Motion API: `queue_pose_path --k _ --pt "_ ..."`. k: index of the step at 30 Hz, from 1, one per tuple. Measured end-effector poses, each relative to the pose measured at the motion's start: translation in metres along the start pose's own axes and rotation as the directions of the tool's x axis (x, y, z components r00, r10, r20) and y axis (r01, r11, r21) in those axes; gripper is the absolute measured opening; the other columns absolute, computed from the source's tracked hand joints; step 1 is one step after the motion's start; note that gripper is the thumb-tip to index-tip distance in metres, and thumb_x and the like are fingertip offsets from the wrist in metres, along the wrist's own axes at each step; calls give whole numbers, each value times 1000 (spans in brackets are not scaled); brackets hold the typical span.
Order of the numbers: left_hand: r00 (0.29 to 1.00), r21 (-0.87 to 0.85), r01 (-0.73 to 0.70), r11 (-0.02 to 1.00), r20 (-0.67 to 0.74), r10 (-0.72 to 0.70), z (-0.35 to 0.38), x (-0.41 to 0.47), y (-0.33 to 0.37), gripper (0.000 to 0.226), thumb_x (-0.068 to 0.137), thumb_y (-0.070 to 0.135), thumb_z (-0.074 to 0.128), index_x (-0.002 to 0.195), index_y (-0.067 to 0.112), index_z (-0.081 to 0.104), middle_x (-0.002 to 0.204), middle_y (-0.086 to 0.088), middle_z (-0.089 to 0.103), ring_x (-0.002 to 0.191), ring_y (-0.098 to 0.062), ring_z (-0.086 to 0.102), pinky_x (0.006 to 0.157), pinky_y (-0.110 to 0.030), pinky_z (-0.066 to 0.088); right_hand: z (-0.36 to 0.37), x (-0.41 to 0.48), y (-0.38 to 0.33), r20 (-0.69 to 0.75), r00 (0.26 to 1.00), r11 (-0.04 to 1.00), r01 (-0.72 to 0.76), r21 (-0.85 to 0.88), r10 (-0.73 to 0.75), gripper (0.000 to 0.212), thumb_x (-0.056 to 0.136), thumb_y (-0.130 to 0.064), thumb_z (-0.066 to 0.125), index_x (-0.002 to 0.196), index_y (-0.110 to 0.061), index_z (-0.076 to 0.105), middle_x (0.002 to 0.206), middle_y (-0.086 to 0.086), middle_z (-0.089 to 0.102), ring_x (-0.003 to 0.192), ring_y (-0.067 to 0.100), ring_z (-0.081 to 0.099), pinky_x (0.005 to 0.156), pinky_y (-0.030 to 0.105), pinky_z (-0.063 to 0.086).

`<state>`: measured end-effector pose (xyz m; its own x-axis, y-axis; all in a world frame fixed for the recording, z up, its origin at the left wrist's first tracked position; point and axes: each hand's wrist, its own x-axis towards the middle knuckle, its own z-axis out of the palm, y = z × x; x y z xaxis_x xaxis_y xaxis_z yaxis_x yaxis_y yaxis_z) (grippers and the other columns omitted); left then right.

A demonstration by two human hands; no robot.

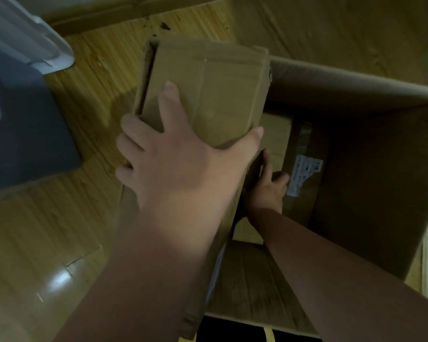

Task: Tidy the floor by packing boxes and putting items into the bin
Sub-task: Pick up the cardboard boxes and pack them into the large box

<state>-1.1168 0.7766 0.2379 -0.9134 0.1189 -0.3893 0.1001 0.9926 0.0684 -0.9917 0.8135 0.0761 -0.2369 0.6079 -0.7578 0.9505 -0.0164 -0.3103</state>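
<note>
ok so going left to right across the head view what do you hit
grey bin → left hand gripping the small box → right hand → white label → right wall of the big box

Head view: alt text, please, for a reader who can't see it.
Both hands hold a small box over the rim of an open big box: the left hand grips it from above, the right hand its lower edge. A grey bin stands left on the wooden floor.

left hand [183, 159] spread, gripping box [213, 80] | right hand [266, 191] lower, fingers curled on it
</note>
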Motion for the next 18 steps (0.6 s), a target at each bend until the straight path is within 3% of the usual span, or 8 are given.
queue_pose_path --k 3,7,11,18 --pt "999 -38 -20 999 41 22 7 -5 6 118 47 95 44 142 38 1 146 -15 17 132 -39 23 104 -58 25 -7 4 9 40 997 997 72 -18 -71 90 90 -33 61 148 -54 -6 150 15 13 135 43 30 105 57 39" --pt "999 -106 -20 994 42 25 35 -10 9 116 50 93 44 142 39 -2 149 -17 14 133 -41 21 106 -58 22 -22 -3 27 20 994 990 106 94 -108 98 84 -33 72 139 -66 -2 149 6 19 137 39 32 108 51 38" --pt "995 -85 -39 996 83 46 79 -9 9 115 55 92 48 143 40 -6 148 -11 3 135 -40 13 109 -58 16 -31 -1 26 37 994 987 96 125 -102 101 82 -32 75 135 -70 -2 145 5 24 135 36 36 103 48 40" --pt "978 -60 151 987 155 -140 142 34 -1 120 56 95 46 143 39 -16 156 -19 -2 142 -43 6 114 -58 9 -26 -2 34 64 993 985 92 146 -103 108 76 -42 79 129 -79 -7 154 3 16 140 37 29 105 59 39"
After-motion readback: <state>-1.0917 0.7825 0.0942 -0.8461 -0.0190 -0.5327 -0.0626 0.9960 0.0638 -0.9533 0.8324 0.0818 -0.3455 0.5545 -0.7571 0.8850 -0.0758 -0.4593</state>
